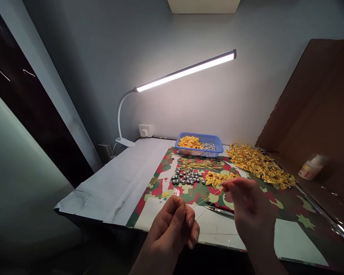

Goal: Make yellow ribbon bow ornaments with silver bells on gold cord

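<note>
Plainly, the broadest thing is the white-topped table (pixel 126 175), with a camouflage-patterned mat (pixel 189 196) over its right part. A heap of yellow ribbon pieces (pixel 258 164) spreads at the back right; beside it, by the wall, stands a blue basket (pixel 213 139) of yellow bows and silvery beads. Above the front edge, the left hand (pixel 174 221) pinches narrowly, thumb against index finger, and the right hand (pixel 248 202) is drawn up in a similar tight pinch. Beyond them lie gold strands (pixel 199 164), loose bows (pixel 215 179) and dark beads (pixel 187 177). Finest of all, a thin strand (pixel 202 202) runs between both pinches, clear of the mat. The step in hand seems to be working this strand; the next move calls for firm fingertips and even tension. Its exact ends are too small to tell.
</note>
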A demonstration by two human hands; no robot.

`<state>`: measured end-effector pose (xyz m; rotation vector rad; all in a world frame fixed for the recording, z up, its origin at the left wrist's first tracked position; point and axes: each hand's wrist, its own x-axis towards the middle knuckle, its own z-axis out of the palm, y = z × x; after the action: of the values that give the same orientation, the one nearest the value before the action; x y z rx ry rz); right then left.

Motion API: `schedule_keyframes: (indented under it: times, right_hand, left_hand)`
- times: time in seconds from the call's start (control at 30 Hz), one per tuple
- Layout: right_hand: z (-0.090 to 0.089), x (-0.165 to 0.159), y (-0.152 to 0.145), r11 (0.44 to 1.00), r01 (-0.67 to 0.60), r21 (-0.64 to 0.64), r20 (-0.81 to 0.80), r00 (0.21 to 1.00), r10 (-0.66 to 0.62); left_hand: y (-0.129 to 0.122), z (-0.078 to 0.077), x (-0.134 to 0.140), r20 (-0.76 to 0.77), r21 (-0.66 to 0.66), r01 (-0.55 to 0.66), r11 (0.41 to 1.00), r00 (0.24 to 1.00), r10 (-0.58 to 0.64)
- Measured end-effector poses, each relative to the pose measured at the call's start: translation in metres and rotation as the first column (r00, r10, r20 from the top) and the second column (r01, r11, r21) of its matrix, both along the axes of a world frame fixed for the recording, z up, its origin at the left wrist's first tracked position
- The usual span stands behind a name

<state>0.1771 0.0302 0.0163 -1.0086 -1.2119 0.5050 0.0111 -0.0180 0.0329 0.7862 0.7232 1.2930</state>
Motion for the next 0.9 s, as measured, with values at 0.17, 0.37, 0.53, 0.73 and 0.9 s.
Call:
schedule_keyframes:
  times: [0.17,0.37,0.53,0.73,0.9]
  right_hand:
    - [-0.004,0.025,0.018,0.968,0.163,0.189,0.238,0.949,-0.206]
    - [0.003,0.032,0.025,0.897,0.25,0.365,0.4,0.828,-0.393]
    - [0.011,0.04,0.039,0.798,0.263,0.542,0.501,0.661,-0.559]
    - [0.027,0.056,0.051,0.721,0.316,0.616,0.504,0.545,-0.67]
    - [0.042,0.065,0.055,0.674,0.377,0.636,0.483,0.486,-0.728]
  left_hand:
    - [0.0,-0.007,-0.005,-0.099,0.019,0.101,0.995,0.99,-0.099]
    - [-0.002,-0.007,-0.004,-0.225,0.06,0.181,0.982,0.961,-0.163]
    - [-0.007,-0.001,-0.003,-0.291,0.071,0.223,0.972,0.937,-0.194]
    - [-0.008,-0.004,-0.008,-0.31,0.051,0.211,0.976,0.932,-0.186]
    - [-0.005,-0.008,-0.012,-0.368,0.062,0.245,0.967,0.906,-0.206]
